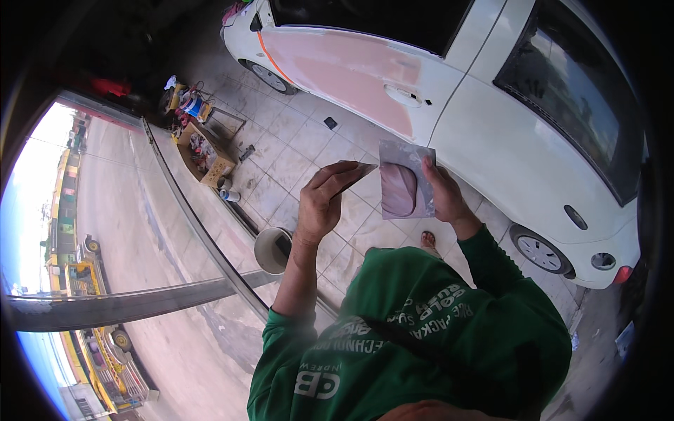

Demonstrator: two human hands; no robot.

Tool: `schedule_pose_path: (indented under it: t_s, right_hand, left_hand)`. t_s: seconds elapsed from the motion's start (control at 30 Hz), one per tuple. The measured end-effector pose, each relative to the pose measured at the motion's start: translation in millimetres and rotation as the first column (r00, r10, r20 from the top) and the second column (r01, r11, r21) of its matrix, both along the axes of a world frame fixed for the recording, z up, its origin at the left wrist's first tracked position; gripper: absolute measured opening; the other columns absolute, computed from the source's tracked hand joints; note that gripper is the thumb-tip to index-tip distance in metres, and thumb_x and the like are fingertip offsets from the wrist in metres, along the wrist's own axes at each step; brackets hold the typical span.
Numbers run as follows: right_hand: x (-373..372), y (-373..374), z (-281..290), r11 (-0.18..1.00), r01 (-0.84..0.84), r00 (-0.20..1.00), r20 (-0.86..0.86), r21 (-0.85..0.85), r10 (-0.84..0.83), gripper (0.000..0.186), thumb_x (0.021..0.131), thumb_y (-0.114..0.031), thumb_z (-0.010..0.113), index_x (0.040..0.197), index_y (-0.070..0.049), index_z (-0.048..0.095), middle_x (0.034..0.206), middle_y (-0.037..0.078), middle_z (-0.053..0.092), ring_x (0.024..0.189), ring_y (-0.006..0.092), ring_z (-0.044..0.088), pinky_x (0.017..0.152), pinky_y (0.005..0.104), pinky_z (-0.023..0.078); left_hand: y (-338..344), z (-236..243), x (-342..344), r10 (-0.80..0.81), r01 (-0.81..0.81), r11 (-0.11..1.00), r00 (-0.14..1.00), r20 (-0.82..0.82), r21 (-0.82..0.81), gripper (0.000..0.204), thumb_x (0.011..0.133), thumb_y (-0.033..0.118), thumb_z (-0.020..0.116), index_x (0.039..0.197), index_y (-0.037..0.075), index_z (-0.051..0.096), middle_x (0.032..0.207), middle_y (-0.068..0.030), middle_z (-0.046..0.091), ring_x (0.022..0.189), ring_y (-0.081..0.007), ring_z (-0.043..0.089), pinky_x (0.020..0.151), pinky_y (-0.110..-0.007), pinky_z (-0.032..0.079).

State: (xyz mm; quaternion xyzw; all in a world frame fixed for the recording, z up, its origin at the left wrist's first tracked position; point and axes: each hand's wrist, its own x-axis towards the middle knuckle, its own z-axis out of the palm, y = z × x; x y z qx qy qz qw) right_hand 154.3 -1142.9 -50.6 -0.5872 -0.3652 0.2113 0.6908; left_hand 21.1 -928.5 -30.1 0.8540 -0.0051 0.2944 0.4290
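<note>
I'm pinching a thin spreader (354,170) in my left hand (321,203), blade pointing toward 3 o'clock at the putty board (406,184) my right hand (444,196) is gripping upright.

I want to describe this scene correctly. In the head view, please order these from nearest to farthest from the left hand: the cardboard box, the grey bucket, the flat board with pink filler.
1. Flat board, just right of the left hand.
2. Grey bucket, on the tiles below-left of it.
3. Cardboard box, farther left, by the rail.

grey board (406,184), pinkish putty smear, apparently upright
</note>
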Motion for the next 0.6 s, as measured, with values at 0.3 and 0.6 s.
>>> schedule_pose_path:
  t_s: [0.3,0.6]
  right_hand:
    - [39,2,-31,0.963,0.271,0.585,-0.795,0.001,-0.164,0.046,0.104,-0.042,0.057,0.127,-0.003,0.06,0.115,0.008,0.068,0.099,0.0185,0.069,0.084,0.0338,0.057]
    - [-1,11,18,0.878,0.089,0.496,-0.785,0.471,0.371,0.053,0.108,-0.042,0.045,0.143,-0.002,0.048,0.132,0.01,0.062,0.118,0.0232,0.063,0.102,0.0425,0.052]
  left_hand:
    - [-65,0,-7,-0.151,0.143,0.926,0.989,-0.005,0.35,0.026,0.078,0.007,0.07,0.102,0.015,0.076,0.113,-0.0009,0.073,0.117,-0.0243,0.067,0.101,-0.043,0.052]
    - [-69,3,18,0.028,-0.064,0.99,0.962,0.272,0.123,0.033,0.085,-0.013,0.059,0.114,0.001,0.066,0.124,-0.0176,0.064,0.118,-0.0344,0.065,0.104,-0.046,0.051]
